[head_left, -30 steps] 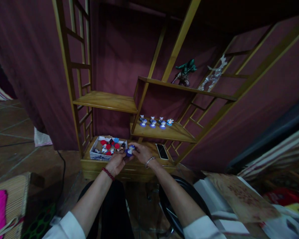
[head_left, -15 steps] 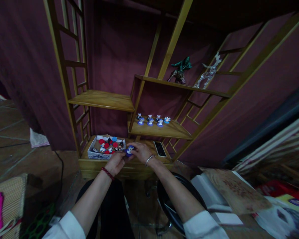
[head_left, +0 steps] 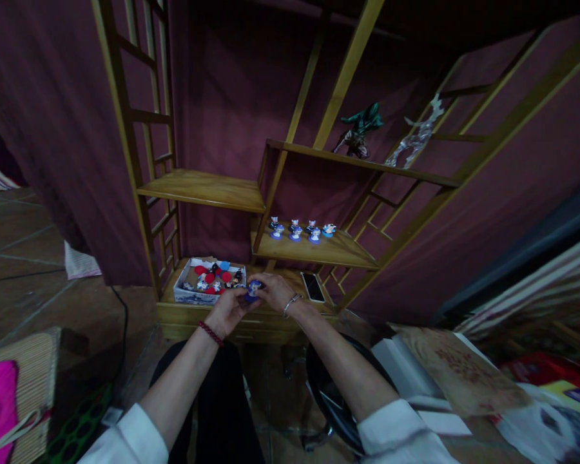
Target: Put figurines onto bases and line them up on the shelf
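Note:
A small purple-and-white figurine (head_left: 254, 289) on a round base is held between my two hands, in front of the shelf unit. My left hand (head_left: 229, 310) grips it from the lower left, and my right hand (head_left: 275, 291) has its fingers on its right side. Just left of them, an open box (head_left: 196, 298) holds several small figurines and red and blue round pieces. Similar figurines (head_left: 295, 233) stand in two rows on the middle shelf (head_left: 328, 251), several with purple bases, one with a light blue base (head_left: 328, 230).
A phone (head_left: 312, 287) lies on the bottom board right of my hands. A dark green figure (head_left: 362, 129) and a clear figure (head_left: 418, 138) stand on the upper right shelf. A black stool (head_left: 333, 393) is below, and cardboard (head_left: 459, 367) lies at right.
My hands still hold the figurine together in nearly the same place. The view has shifted slightly, so the shelves appear a little to the right and higher.

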Available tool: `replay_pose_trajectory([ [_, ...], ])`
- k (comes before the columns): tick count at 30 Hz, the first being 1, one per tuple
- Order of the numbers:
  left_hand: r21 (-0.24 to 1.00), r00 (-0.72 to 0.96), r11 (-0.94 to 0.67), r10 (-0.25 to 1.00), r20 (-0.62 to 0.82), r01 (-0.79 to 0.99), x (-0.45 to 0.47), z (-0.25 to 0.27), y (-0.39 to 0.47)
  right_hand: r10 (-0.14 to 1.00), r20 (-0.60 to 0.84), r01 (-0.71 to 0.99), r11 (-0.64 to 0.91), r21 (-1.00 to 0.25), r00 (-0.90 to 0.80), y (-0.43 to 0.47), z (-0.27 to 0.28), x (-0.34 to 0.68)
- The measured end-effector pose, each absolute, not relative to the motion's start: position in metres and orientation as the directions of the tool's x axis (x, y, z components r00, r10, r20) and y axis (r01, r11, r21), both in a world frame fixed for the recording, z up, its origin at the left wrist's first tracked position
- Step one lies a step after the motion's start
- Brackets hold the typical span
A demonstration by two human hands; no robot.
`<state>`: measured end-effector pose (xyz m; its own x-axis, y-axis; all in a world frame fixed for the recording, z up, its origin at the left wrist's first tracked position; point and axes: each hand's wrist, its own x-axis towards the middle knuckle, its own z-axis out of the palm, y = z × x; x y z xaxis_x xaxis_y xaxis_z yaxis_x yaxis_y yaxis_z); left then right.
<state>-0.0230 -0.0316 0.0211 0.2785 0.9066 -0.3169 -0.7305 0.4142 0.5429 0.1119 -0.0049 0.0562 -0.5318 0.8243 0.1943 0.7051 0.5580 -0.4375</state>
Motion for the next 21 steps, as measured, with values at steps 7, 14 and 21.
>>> replay_pose_trajectory([
  [7, 0.550, 0.243, 0.391, 0.914, -0.325, -0.738, -0.0273, 0.0285, -0.0357, 0.800, 0.209, 0.693, 0.594, -0.409, -0.563, -0.0020, 0.0548, 0.1098],
  [14, 0.568, 0.224, 0.392, 0.912, -0.344, -0.724, -0.0283, 0.0279, -0.0361, 0.794, 0.219, 0.693, 0.604, -0.393, -0.568, -0.0038, 0.0547, 0.1077],
  [21, 0.578, 0.204, 0.385, 0.913, -0.353, -0.719, -0.0279, 0.0273, -0.0376, 0.795, 0.240, 0.699, 0.605, -0.380, -0.557, -0.0056, 0.0503, 0.1075],
])
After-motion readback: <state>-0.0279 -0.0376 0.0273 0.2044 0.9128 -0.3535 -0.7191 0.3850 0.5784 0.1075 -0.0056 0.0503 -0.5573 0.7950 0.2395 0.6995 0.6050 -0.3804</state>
